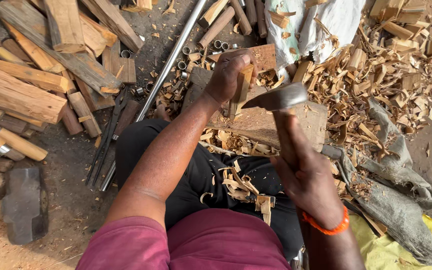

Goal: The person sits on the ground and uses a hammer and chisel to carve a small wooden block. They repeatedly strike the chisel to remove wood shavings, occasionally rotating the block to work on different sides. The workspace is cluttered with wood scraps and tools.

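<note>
My left hand point(230, 75) grips a short pale wooden stick point(241, 89), holding it upright on a worn wooden chopping block point(276, 125). My right hand point(303, 172), with an orange band at the wrist, holds the handle of an adze-like tool; its grey metal blade point(278, 98) hovers just right of the stick, edge pointing at it. Curled wood shavings point(241, 185) lie on my dark-trousered lap.
Rough split logs point(21, 90) are stacked at the left, a heavy iron hammer head point(25, 205) at the lower left. A long metal pipe point(173, 55), tongs point(107, 135), small metal rings point(186, 62), a heap of chips point(386, 70), grey sacking point(396, 195).
</note>
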Action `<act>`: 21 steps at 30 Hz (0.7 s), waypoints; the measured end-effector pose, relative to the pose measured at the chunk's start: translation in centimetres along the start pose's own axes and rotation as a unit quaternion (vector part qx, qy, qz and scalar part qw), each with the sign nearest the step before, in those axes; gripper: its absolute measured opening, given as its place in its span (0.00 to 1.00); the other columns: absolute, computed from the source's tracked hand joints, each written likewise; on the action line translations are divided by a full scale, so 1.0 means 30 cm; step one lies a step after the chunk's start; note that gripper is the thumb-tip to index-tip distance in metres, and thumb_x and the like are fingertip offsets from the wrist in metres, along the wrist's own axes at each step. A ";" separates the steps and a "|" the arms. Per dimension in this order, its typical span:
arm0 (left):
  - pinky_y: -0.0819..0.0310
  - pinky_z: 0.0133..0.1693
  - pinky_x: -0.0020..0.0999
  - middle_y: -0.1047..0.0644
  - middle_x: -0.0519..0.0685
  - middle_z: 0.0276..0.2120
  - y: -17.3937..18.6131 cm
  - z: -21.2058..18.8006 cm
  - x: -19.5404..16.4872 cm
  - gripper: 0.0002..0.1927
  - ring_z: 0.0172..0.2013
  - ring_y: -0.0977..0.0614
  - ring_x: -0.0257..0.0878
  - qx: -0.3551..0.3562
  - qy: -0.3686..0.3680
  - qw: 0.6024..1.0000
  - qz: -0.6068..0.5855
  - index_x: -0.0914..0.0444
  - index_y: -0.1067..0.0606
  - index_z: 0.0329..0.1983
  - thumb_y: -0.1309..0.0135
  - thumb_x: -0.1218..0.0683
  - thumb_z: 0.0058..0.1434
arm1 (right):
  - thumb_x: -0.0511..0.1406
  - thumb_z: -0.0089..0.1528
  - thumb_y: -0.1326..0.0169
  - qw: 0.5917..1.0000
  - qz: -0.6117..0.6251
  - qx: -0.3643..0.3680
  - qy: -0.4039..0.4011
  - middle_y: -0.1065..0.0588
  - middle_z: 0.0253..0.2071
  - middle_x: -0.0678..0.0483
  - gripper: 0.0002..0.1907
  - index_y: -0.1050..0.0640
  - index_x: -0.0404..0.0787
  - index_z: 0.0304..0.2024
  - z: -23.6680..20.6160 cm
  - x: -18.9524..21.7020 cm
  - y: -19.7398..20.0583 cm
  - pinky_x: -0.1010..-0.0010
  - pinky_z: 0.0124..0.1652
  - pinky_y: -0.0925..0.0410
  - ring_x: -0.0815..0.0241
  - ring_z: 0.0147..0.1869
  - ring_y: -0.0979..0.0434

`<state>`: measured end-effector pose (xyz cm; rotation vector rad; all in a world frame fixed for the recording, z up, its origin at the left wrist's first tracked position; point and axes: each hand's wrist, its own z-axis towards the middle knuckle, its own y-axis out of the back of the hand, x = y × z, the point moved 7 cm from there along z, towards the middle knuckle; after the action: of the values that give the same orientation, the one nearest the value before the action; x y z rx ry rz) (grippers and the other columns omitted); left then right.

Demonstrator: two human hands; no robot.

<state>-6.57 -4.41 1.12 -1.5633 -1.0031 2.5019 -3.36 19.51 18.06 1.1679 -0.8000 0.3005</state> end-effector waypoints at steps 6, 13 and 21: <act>0.21 0.30 0.36 0.24 0.48 0.28 -0.011 0.000 0.010 0.21 0.27 0.21 0.35 0.019 0.016 0.999 0.033 0.64 0.26 0.33 0.58 0.44 0.68 | 0.26 0.61 0.38 0.998 -0.052 -0.027 -0.008 0.23 0.59 0.44 0.47 0.45 0.45 0.77 -0.012 0.050 0.057 0.70 0.49 0.26 0.61 0.50 0.17; 0.23 0.30 0.35 0.25 0.48 0.27 -0.017 -0.001 -0.035 0.22 0.26 0.23 0.36 0.011 0.000 0.999 0.041 0.64 0.26 0.31 0.60 0.44 0.71 | 0.18 0.56 0.44 0.997 -0.003 0.044 0.065 0.36 0.71 0.32 0.48 0.46 0.40 0.75 0.034 0.030 -0.084 0.54 0.64 0.34 0.36 0.71 0.32; 0.22 0.28 0.36 0.25 0.49 0.26 -0.001 0.005 -0.017 0.20 0.24 0.23 0.36 0.001 -0.011 0.999 0.044 0.62 0.25 0.31 0.58 0.44 0.69 | 0.24 0.59 0.40 0.997 -0.042 0.065 -0.005 0.32 0.71 0.42 0.47 0.47 0.45 0.76 0.038 0.021 -0.071 0.62 0.60 0.28 0.47 0.69 0.26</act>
<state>-6.43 -4.64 1.59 -1.6184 -0.9543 2.5820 -2.11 17.52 17.20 1.3233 -0.7455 0.2813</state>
